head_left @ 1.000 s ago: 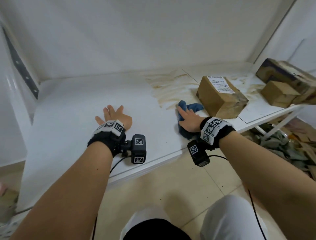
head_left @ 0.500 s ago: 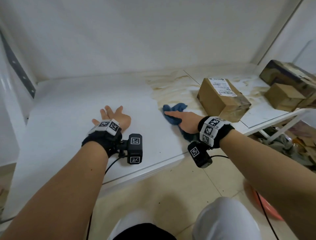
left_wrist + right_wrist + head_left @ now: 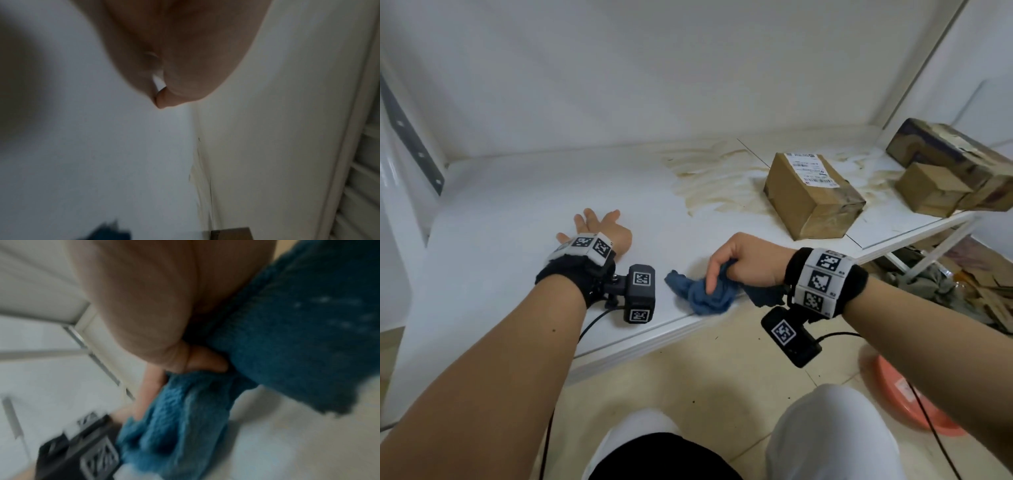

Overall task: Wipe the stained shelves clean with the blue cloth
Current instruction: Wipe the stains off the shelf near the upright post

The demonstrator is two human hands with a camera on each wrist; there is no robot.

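Blue cloth (image 3: 709, 294) bunched at the shelf's (image 3: 517, 212) front edge, your right hand (image 3: 746, 263) curled around it, your left hand (image 3: 602, 229) flat on the shelf with fingers spread, brown stains (image 3: 712, 181) beyond, cardboard box (image 3: 811, 195) beside them.

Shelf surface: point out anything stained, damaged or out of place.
Brown streaky stains smear the white shelf left of the labelled cardboard box, with more beyond it. That box's lower sides look dirty and discoloured. The blue cloth sits bunched at the shelf's front edge.
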